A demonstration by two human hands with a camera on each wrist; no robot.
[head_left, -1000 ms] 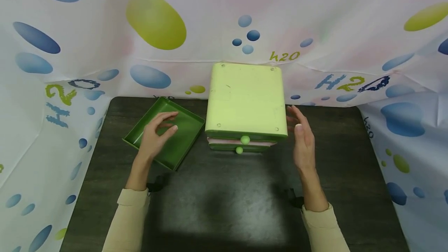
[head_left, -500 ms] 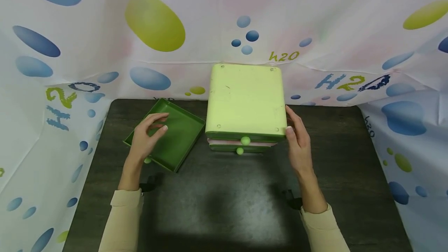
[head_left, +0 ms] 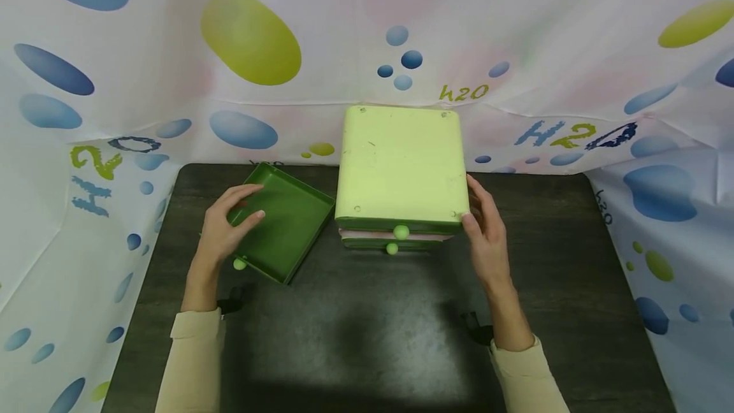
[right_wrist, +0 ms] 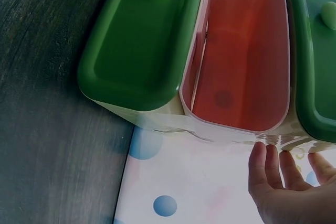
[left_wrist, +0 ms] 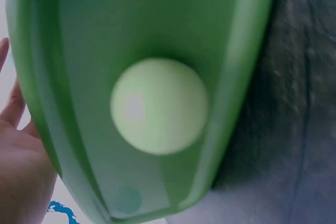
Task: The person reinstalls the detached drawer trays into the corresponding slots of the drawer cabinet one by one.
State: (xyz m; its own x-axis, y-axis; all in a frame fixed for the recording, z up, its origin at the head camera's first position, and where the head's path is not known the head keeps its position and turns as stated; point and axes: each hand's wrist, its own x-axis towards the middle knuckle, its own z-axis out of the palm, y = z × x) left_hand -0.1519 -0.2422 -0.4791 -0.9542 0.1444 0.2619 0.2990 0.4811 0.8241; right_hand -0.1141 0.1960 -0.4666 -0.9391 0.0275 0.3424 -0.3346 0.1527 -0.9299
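Note:
A small pale-yellow chest of drawers stands at the table's back middle. Its green top drawer and bottom drawer are in place; between them gapes the pink-walled middle slot. A loose green drawer lies slanted to the chest's left, its round knob facing the near left. My left hand hovers over that drawer's left edge, thumb and fingers apart, holding nothing. My right hand touches the chest's right side with its fingertips, fingers nearly straight and thumb near the front corner.
The dark wooden table carries the chest and the loose drawer. A white sheet with blue and yellow spots rises behind the table and along both sides. The chest's back edge sits close against it.
My left hand has moved left from over the loose drawer's inside to its left edge, uncovering its knob. My right hand has come left onto the chest's side.

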